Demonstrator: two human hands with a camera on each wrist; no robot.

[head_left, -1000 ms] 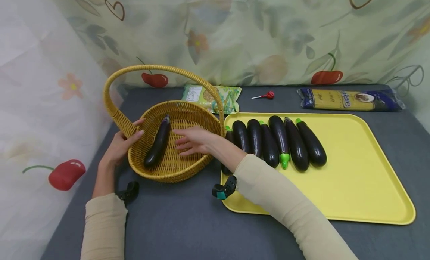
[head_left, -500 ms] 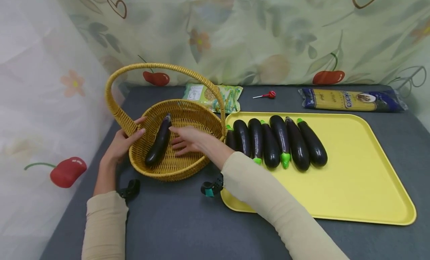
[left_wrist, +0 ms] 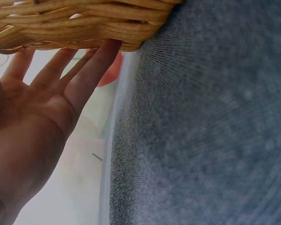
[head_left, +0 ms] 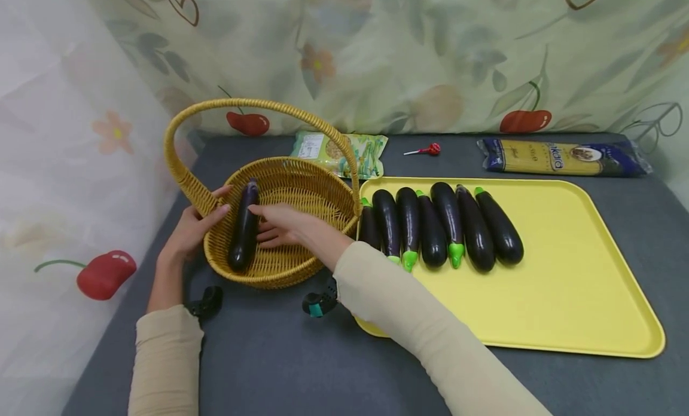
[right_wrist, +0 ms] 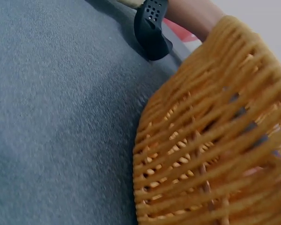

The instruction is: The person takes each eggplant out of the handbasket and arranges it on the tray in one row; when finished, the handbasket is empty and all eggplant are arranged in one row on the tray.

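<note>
In the head view a wicker basket (head_left: 280, 278) with a tall handle stands at the left. Inside, near its left wall, lies one dark eggplant (head_left: 244, 234). My right hand (head_left: 280, 223) reaches over the basket's right rim, its thumb and fairly straight fingers against the eggplant's right side. My left hand (head_left: 191, 231) holds the basket at its left rim, thumb and index finger on either side of the handle's base. In the left wrist view, the left fingers (left_wrist: 89, 77) reach up to the woven wall (left_wrist: 84, 23). The basket's wall (right_wrist: 210, 140) hides the right fingers in the right wrist view.
Right of the basket, a yellow tray (head_left: 581, 272) carries several eggplants (head_left: 444, 225) in a row. Behind stand a green food packet (head_left: 366, 147), a red lollipop (head_left: 433, 149) and a blue and yellow pasta packet (head_left: 565, 157). A patterned cloth (head_left: 398, 57) borders the table's back.
My right hand has moved left inside the basket and met the eggplant, which has shifted left and turned more upright in view. The left hand has kept its place on the basket.
</note>
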